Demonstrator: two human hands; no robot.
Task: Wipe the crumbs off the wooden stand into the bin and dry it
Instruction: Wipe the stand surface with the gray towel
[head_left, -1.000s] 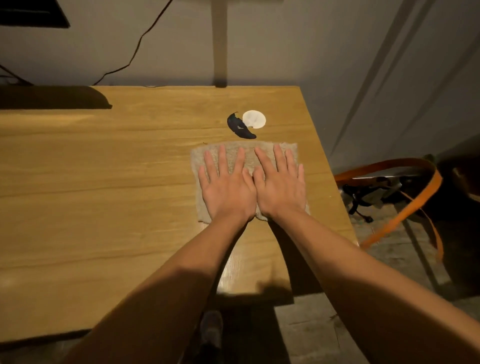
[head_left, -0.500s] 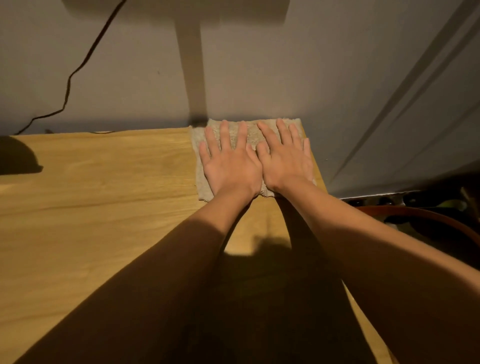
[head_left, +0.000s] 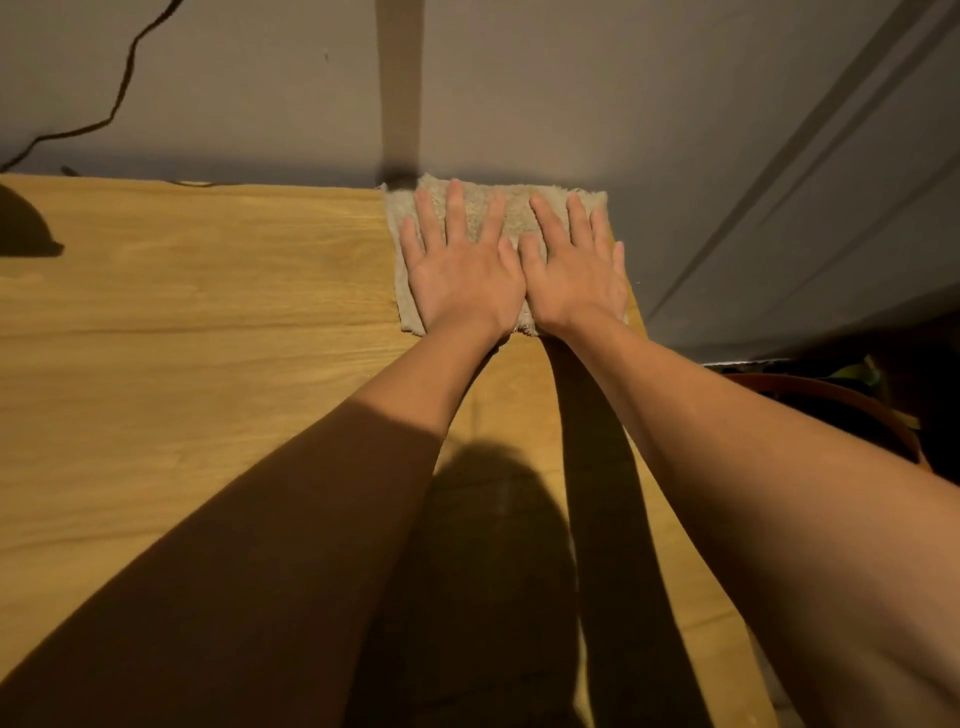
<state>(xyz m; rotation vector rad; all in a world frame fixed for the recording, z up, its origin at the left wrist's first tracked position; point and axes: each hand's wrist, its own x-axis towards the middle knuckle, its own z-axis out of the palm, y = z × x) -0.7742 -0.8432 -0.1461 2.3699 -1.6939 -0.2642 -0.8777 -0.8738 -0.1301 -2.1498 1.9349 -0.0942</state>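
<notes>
Both hands, left hand (head_left: 462, 275) and right hand (head_left: 574, 275), no grip, flat on beige cloth (head_left: 514, 208) at desk (head_left: 208, 312) 1 o'clock corner; keep even pressure, overlap strokes.

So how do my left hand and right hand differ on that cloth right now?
The left hand lies wholly on the cloth, while the right hand sits at its right edge, little finger by the corner of the wooden stand. The left forearm is mostly in shadow; the right forearm is lit. Both hands are flat, palm down, fingers spread, thumbs touching.
</notes>
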